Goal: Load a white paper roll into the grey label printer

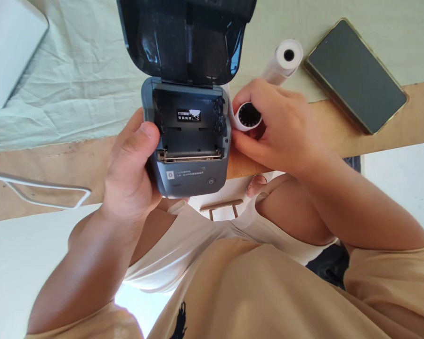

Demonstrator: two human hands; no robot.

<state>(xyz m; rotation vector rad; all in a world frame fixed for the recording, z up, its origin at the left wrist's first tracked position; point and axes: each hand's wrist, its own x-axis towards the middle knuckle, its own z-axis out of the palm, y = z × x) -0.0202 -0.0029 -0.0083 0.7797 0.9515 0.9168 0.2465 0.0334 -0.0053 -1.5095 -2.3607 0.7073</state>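
Note:
My left hand is wrapped round a small grey label printer, thumb on its upper left edge. The printer's dark lid stands open and the paper bay shows no roll inside. Right beside the printer, my right hand grips a white paper roll with a black core. A second white paper roll lies on the table just beyond that hand.
A dark smartphone lies at the right on the wooden table edge. Pale green cloth covers the table. A white device sits at the far left, and a white cable loops below it.

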